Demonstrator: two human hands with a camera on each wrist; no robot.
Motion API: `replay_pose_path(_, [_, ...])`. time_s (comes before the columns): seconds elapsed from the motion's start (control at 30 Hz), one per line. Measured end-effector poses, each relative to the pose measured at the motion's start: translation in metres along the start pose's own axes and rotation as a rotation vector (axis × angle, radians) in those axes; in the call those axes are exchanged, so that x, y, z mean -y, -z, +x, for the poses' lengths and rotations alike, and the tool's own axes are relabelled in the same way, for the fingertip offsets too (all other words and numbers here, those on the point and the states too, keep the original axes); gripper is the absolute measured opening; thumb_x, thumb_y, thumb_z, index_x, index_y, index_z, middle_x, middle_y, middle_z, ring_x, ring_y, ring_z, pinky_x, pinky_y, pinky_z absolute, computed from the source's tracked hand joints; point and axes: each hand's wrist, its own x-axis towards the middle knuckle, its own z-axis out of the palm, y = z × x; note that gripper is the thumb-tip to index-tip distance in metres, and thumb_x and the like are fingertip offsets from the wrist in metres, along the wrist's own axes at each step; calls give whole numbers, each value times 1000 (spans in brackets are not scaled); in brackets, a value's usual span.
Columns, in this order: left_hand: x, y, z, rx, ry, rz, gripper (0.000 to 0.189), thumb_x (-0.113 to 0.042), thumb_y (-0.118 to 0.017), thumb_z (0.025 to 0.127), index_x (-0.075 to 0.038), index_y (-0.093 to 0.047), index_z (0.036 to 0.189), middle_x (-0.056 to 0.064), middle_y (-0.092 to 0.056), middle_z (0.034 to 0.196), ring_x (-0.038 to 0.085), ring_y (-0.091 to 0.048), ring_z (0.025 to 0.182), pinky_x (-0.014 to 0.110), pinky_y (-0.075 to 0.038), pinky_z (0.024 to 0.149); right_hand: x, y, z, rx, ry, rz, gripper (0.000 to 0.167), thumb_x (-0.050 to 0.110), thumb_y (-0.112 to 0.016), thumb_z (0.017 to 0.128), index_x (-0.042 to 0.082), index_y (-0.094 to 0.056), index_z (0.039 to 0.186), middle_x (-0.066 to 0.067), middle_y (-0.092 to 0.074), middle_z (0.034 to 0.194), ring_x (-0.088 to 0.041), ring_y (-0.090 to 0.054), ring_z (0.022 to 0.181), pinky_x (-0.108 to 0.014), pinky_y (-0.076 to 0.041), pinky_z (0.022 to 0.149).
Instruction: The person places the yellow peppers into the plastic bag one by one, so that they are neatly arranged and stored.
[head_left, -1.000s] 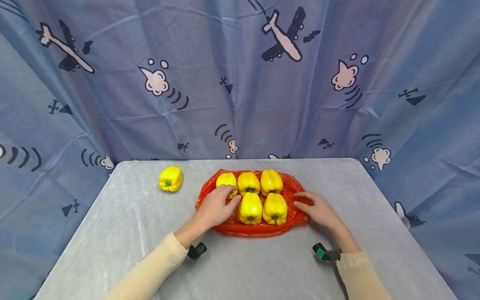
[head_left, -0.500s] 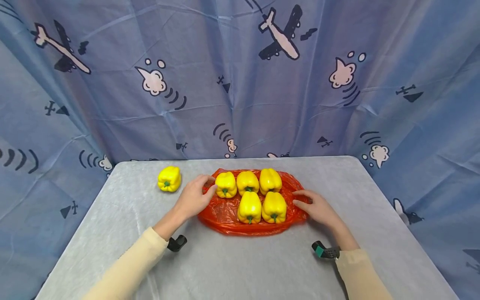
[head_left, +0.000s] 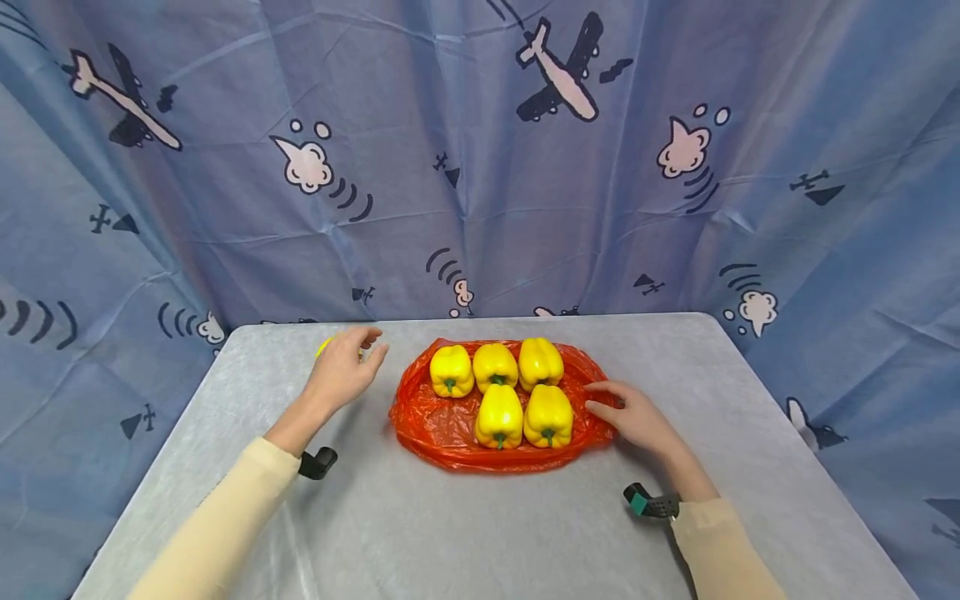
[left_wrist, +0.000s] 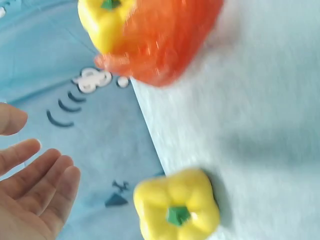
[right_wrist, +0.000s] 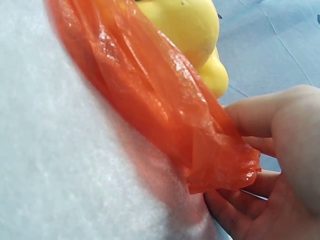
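Note:
In the head view my left hand (head_left: pixel 342 371) hangs over the table's left side, fingers loosely bent and holding nothing. It covers most of a lone yellow bell pepper (head_left: pixel 323 345). The left wrist view shows this pepper (left_wrist: pixel 155 202) standing on the table, apart from the fingers (left_wrist: pixel 62 195). Several yellow bell peppers (head_left: pixel 499 415) sit in a spread red plastic bag (head_left: pixel 442 429), in a back row and a front row. My right hand (head_left: pixel 637 419) grips the bag's right edge; in the right wrist view, thumb and fingers lie on either side of the red film (right_wrist: pixel 220 165).
A grey-white cloth covers the table (head_left: pixel 480 533). Behind it and at both sides hangs a blue curtain (head_left: pixel 420 167) printed with planes and clouds. A bare patch of bag lies at its front left. Each wrist wears a black camera mount (head_left: pixel 318 463).
My left hand has let go of the back-left pepper in the bag and moved left, over the lone pepper. The right hand stays at the bag's edge.

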Motion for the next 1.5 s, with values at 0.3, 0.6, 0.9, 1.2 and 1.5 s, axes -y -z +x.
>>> replay_pose_path(0.3, [22, 10, 8, 77, 67, 71, 40, -28, -57, 103, 0, -61, 132, 21, -61, 129, 38, -58, 117, 56, -47, 98, -2, 4, -2, -10, -10, -9, 42, 30, -64, 101, 4, -63, 134, -25, -54, 142, -47, -43, 134, -67, -30, 111])
replay_pose_path(0.6, [55, 13, 9, 35, 138, 103, 41, -26, -59, 101, 3, -60, 131, 24, -59, 128, 42, -55, 119, 59, -44, 100, 1, 5, -1, -5, -14, -3, 42, 31, -64, 101, 5, -64, 134, -25, -55, 141, -47, -44, 134, -67, -30, 111])
replay_pose_path(0.9, [75, 12, 8, 7, 205, 99, 49, -32, -59, 102, 4, -57, 135, 26, -55, 131, 44, -52, 119, 60, -43, 99, 1, 3, 1, 15, -33, -2, 44, 32, -63, 101, 5, -63, 135, -25, -53, 143, -47, -44, 133, -68, -32, 110])
replay_pose_path(1.2, [93, 4, 6, 77, 253, 70, 60, -37, -59, 101, 3, -49, 145, 31, -47, 136, 48, -48, 122, 62, -38, 104, 1, 0, 0, 10, -32, 17, 43, 31, -64, 101, 5, -63, 135, -25, -53, 143, -47, -44, 133, -67, -31, 110])
replay_pose_path(1.5, [98, 2, -3, 164, 285, -23, 71, -39, -56, 101, -5, -32, 158, 32, -39, 141, 46, -46, 124, 61, -39, 103, -2, -1, 1, -4, -19, 18, 42, 30, -65, 100, 6, -64, 134, -25, -54, 142, -47, -43, 134, -67, -30, 111])
